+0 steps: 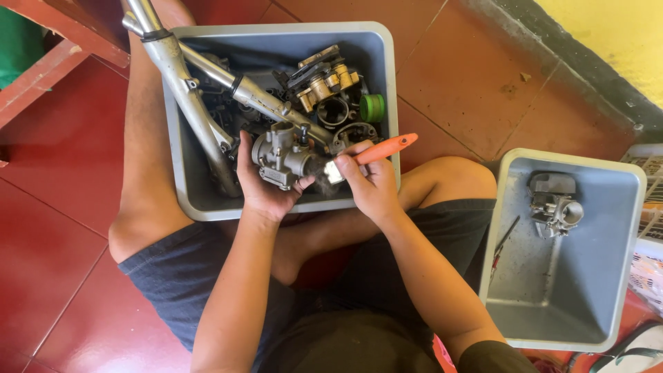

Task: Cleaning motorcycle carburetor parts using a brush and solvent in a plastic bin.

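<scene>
My left hand (257, 181) grips a grey metal carburettor (282, 153) over the near edge of a grey plastic bin (181, 181). My right hand (369, 181) holds an orange-handled brush (384, 148), its bristles pressed against the carburettor's right side. The bin holds a silver bent metal frame (186, 86), several brass and dark engine parts (324, 83) and a green cap (372, 108).
I sit on a red tiled floor with the bin between my legs. A second grey bin (625, 276) at my right holds another carburettor (554, 204) and a thin tool (503, 243). Red wooden furniture (48, 52) stands at the top left; a yellow wall (621, 34) at the top right.
</scene>
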